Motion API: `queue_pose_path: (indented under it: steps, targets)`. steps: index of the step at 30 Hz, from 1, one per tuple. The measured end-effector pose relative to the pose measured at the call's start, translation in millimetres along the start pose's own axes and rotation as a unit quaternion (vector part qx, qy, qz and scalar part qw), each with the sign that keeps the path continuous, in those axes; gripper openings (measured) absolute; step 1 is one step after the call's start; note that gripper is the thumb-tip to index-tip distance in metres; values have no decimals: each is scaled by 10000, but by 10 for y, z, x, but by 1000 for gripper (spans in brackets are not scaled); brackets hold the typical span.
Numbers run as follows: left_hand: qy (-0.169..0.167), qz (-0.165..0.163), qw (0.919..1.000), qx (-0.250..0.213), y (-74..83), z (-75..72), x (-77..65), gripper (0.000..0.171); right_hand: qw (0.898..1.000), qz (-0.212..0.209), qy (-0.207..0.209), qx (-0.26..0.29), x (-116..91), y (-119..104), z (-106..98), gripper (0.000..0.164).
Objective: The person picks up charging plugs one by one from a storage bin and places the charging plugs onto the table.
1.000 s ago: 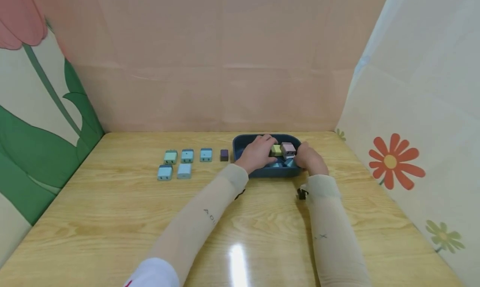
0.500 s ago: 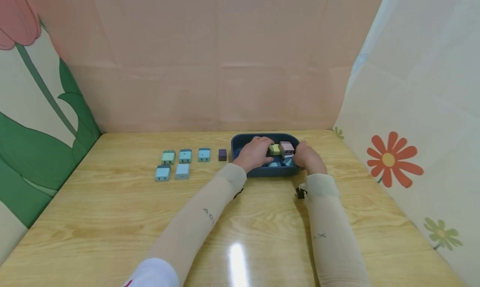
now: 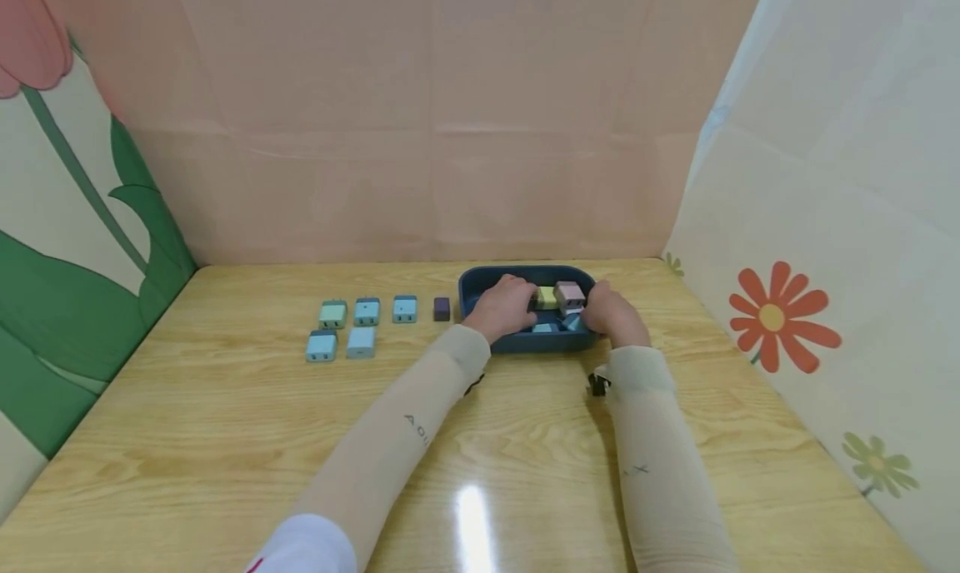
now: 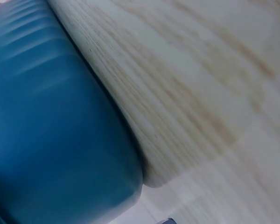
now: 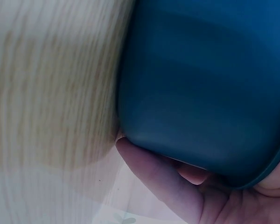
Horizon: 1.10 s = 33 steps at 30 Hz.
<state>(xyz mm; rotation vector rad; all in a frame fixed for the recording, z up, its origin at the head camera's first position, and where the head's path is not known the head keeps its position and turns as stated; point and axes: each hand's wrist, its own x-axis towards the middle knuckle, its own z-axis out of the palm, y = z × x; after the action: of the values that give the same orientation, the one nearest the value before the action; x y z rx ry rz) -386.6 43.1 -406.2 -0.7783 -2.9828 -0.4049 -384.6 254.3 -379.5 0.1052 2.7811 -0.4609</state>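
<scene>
"Six small blocks (image 3: 361,341) sit left of the tray (image 3: 543,345). What worries us in the head view?"
"Our right grip (image 3: 611,313) grasps the tray's end; shoving it leftward could knock the purple block (image 3: 442,309). Whether our left grip (image 3: 501,308), inside, holds anything, we can't tell."
"Room?"
"Little behind, before the backdrop (image 3: 450,123); more worktop (image 3: 540,440) nearer us."
"Left wrist?"
"Only tray wall beside wood."
"Right wrist?"
"We clasp a smooth corner, which might slip."

2 arms (image 3: 649,465) reach forward, right grip (image 3: 613,313) curled.
</scene>
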Motion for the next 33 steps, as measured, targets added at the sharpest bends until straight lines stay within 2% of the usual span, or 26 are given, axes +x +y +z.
queue_pose_path:
  steps: [5,14,26,33]
  targets:
    - [14,-68,9999,79,-13,-7,17,28,10000,17,-6,-8,0,-33,1,80]
    - [9,-134,9997,194,-20,6,32,31,10000,54,16,68,5,-45,9,80]
    - [208,21,9994,284,0,-23,-39,29,9999,43,21,149,0,-27,4,73]
    - [265,13,9989,387,17,-11,-47,26,9997,140,-86,171,13,-15,14,79]
